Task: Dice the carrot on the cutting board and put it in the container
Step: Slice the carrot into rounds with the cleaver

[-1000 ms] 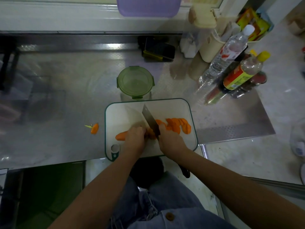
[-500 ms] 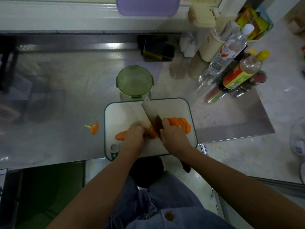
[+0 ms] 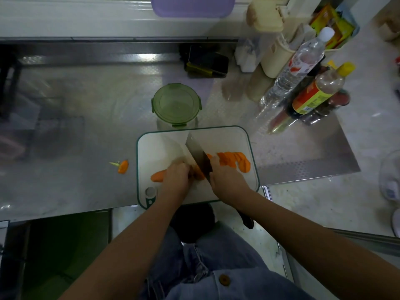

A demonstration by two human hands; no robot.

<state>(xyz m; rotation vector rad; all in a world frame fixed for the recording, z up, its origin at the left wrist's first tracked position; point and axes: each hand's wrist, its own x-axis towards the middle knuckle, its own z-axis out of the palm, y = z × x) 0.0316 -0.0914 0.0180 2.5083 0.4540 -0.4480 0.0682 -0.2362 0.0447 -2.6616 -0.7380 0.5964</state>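
Two hands: left hand (image 3: 176, 177) pins one carrot (image 3: 158, 176), right hand (image 3: 226, 180) grips one knife (image 3: 198, 155).

The light is dim and greenish, the colours flat. A bright glare streak lies on the far edge of the steel desk (image 3: 65, 131), and a paler sheen spreads over its middle; dark, smeared reflections cloud its left part. The white cutting board (image 3: 164, 144) is the brightest surface near the centre. The knife blade (image 3: 198, 158) looks dark, with a soft shadow beside it. Detail is soft overall, and the hands (image 3: 176, 177) are slightly blurred. Wide-angle distortion leans the bottles (image 3: 303, 63) at far right outward. The near left corner falls into murky shadow.
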